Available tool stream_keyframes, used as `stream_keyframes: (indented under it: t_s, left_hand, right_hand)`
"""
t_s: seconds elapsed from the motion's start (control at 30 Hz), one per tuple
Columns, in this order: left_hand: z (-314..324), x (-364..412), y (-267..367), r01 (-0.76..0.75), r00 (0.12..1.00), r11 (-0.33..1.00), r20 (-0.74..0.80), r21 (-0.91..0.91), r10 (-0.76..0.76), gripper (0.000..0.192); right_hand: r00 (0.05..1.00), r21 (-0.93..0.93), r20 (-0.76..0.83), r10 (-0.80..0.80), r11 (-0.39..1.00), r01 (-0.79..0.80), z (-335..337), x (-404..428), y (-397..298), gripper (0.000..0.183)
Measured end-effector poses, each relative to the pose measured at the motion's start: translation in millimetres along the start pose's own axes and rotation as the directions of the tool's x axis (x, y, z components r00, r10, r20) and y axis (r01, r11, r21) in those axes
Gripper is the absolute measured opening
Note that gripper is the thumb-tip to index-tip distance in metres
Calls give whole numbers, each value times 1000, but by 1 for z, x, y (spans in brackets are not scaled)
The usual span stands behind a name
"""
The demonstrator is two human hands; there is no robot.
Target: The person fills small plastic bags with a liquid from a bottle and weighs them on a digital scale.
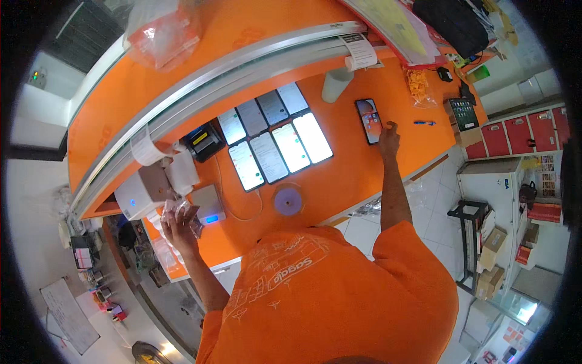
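My left hand (pixel 181 230) grips a crinkled clear plastic bag (pixel 196 219), whose contents I cannot make out. Right beside it stand a grey box-shaped device (pixel 207 202) with a blue light and a taller white device (pixel 144 193), probably a label printer. Over on the right, my right hand (pixel 389 139) is beside the lower edge of a smartphone (pixel 368 120) with its screen lit; its fingers are apart and hold nothing. Between my hands, several lit smartphones (pixel 280 152) lie side by side in two rows on the orange counter (pixel 345 182).
A black device (pixel 202 140) sits left of the phones. A purple disc (pixel 288 201) lies near the front edge. Behind are a pale cup (pixel 337 85) and a raised metal-edged shelf (pixel 254 57). Farther right lie a blue pen (pixel 424 123) and a tablet (pixel 464 113).
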State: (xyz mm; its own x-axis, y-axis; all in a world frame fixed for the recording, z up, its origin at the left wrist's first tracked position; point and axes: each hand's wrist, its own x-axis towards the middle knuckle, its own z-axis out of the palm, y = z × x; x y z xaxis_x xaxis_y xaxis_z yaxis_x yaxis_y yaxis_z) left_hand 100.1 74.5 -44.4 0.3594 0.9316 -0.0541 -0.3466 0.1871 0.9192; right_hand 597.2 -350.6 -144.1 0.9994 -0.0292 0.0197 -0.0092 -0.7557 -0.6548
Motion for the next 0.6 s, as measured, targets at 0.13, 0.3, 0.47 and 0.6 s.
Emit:
stream_keyframes:
  t_s: [0.13,0.3,0.47,0.6]
  left_hand:
    - [-3,9,-5,63,996,998,58,-24,-62,27]
    - [24,16,-13,25,999,1000,22,-11,-25,23]
    - [56,14,-5,31,995,999,94,12,-32,21]
    - [38,12,-13,25,1000,1000,18,5,-25,21]
  right_hand:
    - [920,-152,55,-388,907,392,12,40,24,40]
    - [701,-500,72,-710,582,641,40,58,-15,40]
    - [872,-406,178,-456,773,488,22,41,-40,35]
    - [819,-289,68,-570,774,563,6,8,-26,34]
